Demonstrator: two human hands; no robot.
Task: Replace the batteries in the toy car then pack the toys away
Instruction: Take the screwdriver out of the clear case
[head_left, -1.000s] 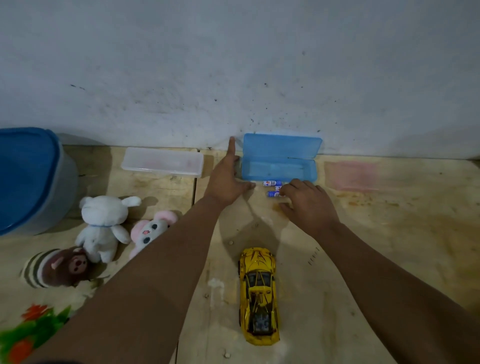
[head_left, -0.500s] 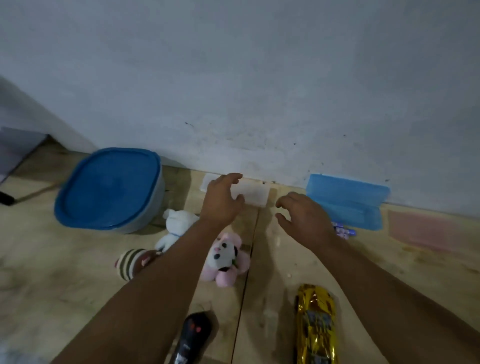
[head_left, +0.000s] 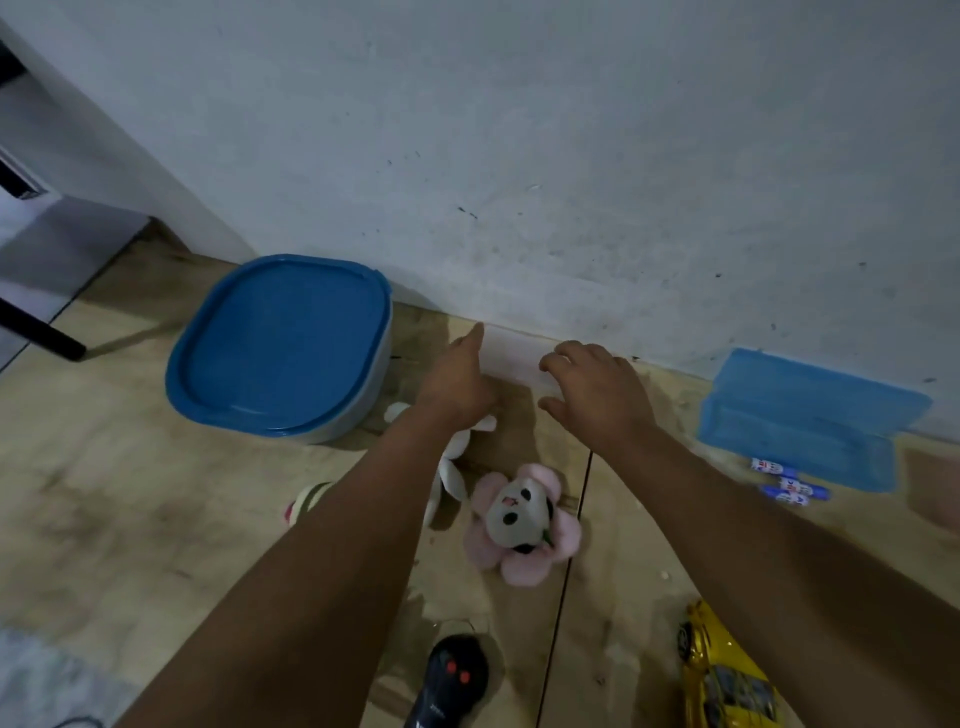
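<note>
Lying lengthwise toward wall: toy car (head_left: 727, 675) | left hand (head_left: 457, 382), right hand (head_left: 592, 389): grip loose, empty

Pale grey-white wall (head_left: 571, 156), scuffed and dark-speckled, meeting worn, stained plywood floor (head_left: 130, 509) with a dark seam between boards. At far left, a dark furniture leg (head_left: 41, 332) on grey flooring (head_left: 57, 249). Dim, bluish light throughout.

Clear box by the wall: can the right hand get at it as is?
Probably yes. The right hand hovers open at the clear box, nothing between them; the left hand flanks its other end.
</note>
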